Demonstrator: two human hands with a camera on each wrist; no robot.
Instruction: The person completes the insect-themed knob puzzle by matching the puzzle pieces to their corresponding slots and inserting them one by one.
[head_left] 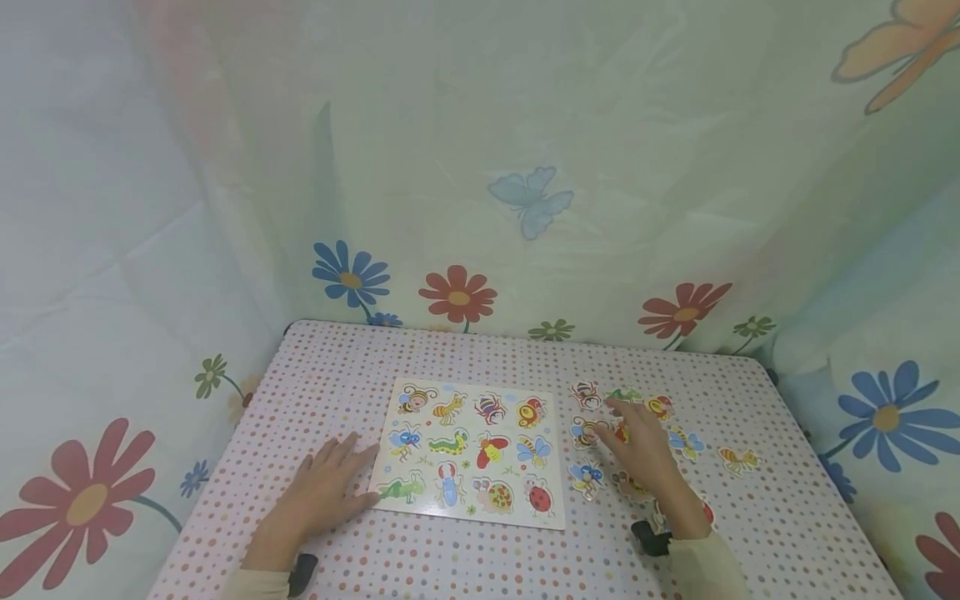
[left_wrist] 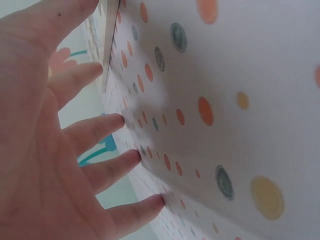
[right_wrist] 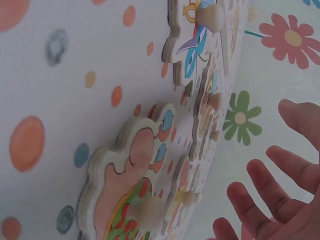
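Note:
A flat puzzle board (head_left: 557, 450) printed with colourful insects lies on the table. Just left of it, my left hand (head_left: 318, 492) rests with spread fingers, its thumb and index finger close to the board's left edge. In the left wrist view the left fingertips (left_wrist: 131, 156) touch the dotted cloth. My right hand (head_left: 645, 446) hovers above loose insect pieces right of the board, holding nothing; its fingers (right_wrist: 267, 187) are apart from the pieces. Below it lie a snail piece (right_wrist: 137, 155) and a blue-winged insect piece (right_wrist: 192, 55), each with a round wooden knob.
A bee piece (head_left: 738, 460) lies farthest right, near a blue-winged piece (head_left: 686, 442). Toward the back are a spider piece (head_left: 585, 395) and a yellow-red piece (head_left: 660, 407). Dotted cloth covers the table (head_left: 337, 375). A flower-printed curtain (head_left: 420, 167) surrounds it.

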